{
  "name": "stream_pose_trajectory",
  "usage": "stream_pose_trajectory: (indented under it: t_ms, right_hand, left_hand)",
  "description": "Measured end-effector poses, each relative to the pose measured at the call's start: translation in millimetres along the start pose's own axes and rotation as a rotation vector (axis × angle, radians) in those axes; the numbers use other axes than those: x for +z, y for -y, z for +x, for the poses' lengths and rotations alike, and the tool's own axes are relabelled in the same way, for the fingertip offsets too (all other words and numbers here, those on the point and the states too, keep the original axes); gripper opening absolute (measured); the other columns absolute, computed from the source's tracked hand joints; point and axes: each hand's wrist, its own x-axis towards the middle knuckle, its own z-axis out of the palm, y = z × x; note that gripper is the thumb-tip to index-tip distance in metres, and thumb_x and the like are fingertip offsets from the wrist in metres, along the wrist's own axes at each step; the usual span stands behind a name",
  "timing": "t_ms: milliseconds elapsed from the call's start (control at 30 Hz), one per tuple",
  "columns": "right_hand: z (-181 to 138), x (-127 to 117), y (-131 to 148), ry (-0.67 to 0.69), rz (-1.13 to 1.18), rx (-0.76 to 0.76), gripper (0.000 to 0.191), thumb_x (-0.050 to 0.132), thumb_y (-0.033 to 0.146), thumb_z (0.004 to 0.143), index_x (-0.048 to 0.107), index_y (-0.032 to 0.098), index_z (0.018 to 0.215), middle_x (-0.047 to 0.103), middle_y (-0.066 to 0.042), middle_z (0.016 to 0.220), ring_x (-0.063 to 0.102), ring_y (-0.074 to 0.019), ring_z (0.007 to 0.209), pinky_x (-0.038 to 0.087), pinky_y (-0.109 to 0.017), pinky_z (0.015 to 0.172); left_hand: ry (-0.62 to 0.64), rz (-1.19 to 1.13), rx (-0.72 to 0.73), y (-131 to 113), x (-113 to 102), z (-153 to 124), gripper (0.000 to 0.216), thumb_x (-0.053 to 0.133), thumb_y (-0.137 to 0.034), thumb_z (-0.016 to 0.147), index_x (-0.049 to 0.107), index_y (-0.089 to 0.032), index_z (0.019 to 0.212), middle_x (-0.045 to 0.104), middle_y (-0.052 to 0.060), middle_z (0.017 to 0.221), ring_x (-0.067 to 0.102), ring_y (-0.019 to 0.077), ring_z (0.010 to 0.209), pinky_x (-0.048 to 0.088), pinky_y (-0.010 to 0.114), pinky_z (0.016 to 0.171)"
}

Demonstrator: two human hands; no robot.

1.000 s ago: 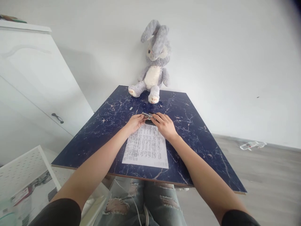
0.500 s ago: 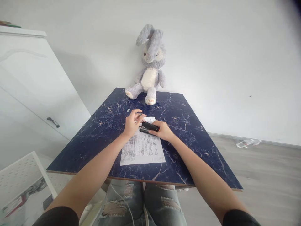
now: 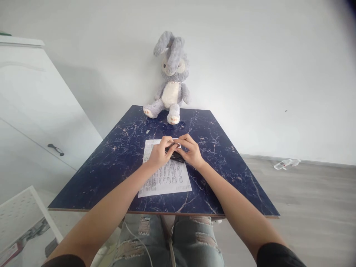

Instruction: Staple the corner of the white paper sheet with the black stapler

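Note:
A black stapler (image 3: 177,158) lies over the printed sheet (image 3: 167,181), partly covered by my fingers. My right hand (image 3: 191,150) is closed on it from the right, thumb and fingers bent around its upper part. From the left, my left hand (image 3: 160,151) meets it, with thumb and fingertips pinched at a dark piece between the two hands. Whether that piece is part of the stapler or something small and separate, I cannot tell. The fingertips of both hands nearly touch.
The dark blue marbled table (image 3: 105,178) carries a grey plush rabbit (image 3: 171,87) at the back, against the wall. A small pale piece (image 3: 147,131) lies left of centre. A white cabinet (image 3: 33,100) and a white perforated container (image 3: 25,207) flank the left side.
My left hand has come down and right to the stapler, from holding a small dark strip above the paper. The right hand's fingers have moved over the stapler. The view has shifted slightly.

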Motion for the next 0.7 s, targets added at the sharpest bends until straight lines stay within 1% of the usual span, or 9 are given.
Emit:
stream_pose_trajectory:
  t_ms: [100, 167, 300, 367, 433, 500, 567, 600, 700]
  right_hand:
    - [0.2, -3.8, 0.4, 0.011, -0.03, -0.044, 0.023, 0.065, 0.041, 0.102, 0.079, 0.029, 0.117, 0.064, -0.008, 0.103, 0.062, -0.0237, 0.097, 0.056, -0.044, 0.09]
    - [0.5, -5.0, 1.8, 0.014, -0.043, -0.031, 0.021, 0.066, 0.039, 0.102, 0.08, 0.029, 0.113, 0.066, -0.008, 0.1, 0.063, -0.0239, 0.096, 0.056, -0.045, 0.091]
    - [2.4, -3.0, 4.7, 0.019, 0.062, 0.037, 0.019, 0.066, 0.039, 0.101, 0.08, 0.026, 0.102, 0.069, -0.009, 0.102, 0.064, -0.0239, 0.098, 0.056, -0.043, 0.089]
    - [3.8, -3.9, -1.3, -0.026, 0.152, 0.14, 0.021, 0.069, 0.044, 0.098, 0.077, 0.025, 0.098, 0.07, -0.009, 0.106, 0.066, -0.024, 0.097, 0.056, -0.041, 0.087]
    - [4.3, -10.5, -17.0, -0.098, 0.213, 0.295, 0.024, 0.071, 0.047, 0.094, 0.075, 0.023, 0.1, 0.072, -0.009, 0.106, 0.067, -0.0236, 0.094, 0.056, -0.04, 0.085]
    - [2.3, -24.1, -40.5, -0.145, 0.179, 0.48, 0.026, 0.073, 0.044, 0.089, 0.075, 0.021, 0.102, 0.074, -0.009, 0.099, 0.069, -0.0234, 0.089, 0.056, -0.039, 0.086]
    - [-3.0, -42.3, -66.0, -0.171, 0.003, 0.669, 0.023, 0.074, 0.034, 0.082, 0.077, 0.018, 0.099, 0.076, -0.009, 0.089, 0.07, -0.0247, 0.085, 0.056, -0.039, 0.085]
    - [-6.6, -51.7, -77.5, -0.192, -0.122, 0.758, 0.023, 0.072, 0.03, 0.08, 0.079, 0.017, 0.099, 0.077, -0.008, 0.085, 0.071, -0.0254, 0.083, 0.056, -0.039, 0.086]
    - [-17.6, -73.7, -102.0, -0.183, -0.379, 0.897, 0.03, 0.067, 0.023, 0.08, 0.083, 0.018, 0.105, 0.078, -0.008, 0.081, 0.073, -0.027, 0.085, 0.055, -0.04, 0.09]
  left_hand:
    - [0.077, 0.082, 0.022, 7.9, 1.1, 0.8, 0.027, 0.078, -0.037, 0.091, 0.061, -0.025, 0.108, 0.076, 0.001, 0.081, 0.069, 0.0178, 0.068, 0.047, 0.027, 0.07]
    - [0.107, 0.061, -0.012, 10.7, 0.9, 0.9, 0.029, 0.079, -0.041, 0.09, 0.062, -0.024, 0.107, 0.076, 0.002, 0.081, 0.068, 0.0181, 0.066, 0.047, 0.028, 0.067]
    - [0.058, -0.029, -0.046, 5.4, 2.3, -0.3, 0.037, 0.084, -0.043, 0.085, 0.064, -0.025, 0.11, 0.08, 0.007, 0.097, 0.077, 0.0263, 0.092, 0.053, 0.031, 0.077]
    - [0.021, -0.046, -0.024, 2.2, -1.9, 3.2, 0.037, 0.086, -0.041, 0.083, 0.065, -0.025, 0.11, 0.08, 0.008, 0.104, 0.076, 0.0287, 0.104, 0.055, 0.033, 0.085]
    - [-0.087, -0.029, 0.002, 4.4, -15.9, 12.5, 0.031, 0.086, -0.038, 0.084, 0.068, -0.025, 0.105, 0.08, 0.008, 0.103, 0.075, 0.0283, 0.107, 0.054, 0.034, 0.092]
    - [-0.259, 0.041, 0.016, 14.9, -41.0, 26.3, 0.02, 0.083, -0.035, 0.085, 0.072, -0.025, 0.098, 0.079, 0.007, 0.097, 0.075, 0.026, 0.102, 0.053, 0.033, 0.093]
    - [-0.329, 0.18, 0.002, 32.7, -71.9, 39.9, 0.013, 0.085, -0.032, 0.079, 0.075, -0.025, 0.084, 0.075, 0.004, 0.085, 0.072, 0.0239, 0.09, 0.052, 0.031, 0.089]
    - [-0.288, 0.247, -0.019, 43.1, -86.6, 45.0, 0.013, 0.086, -0.032, 0.075, 0.075, -0.025, 0.077, 0.073, 0.003, 0.077, 0.069, 0.023, 0.082, 0.051, 0.03, 0.086]
    - [0.06, 0.394, -0.091, 71.5, -115.0, 50.4, 0.018, 0.092, -0.032, 0.062, 0.077, -0.026, 0.07, 0.068, 0.002, 0.068, 0.058, 0.0198, 0.066, 0.048, 0.029, 0.076]
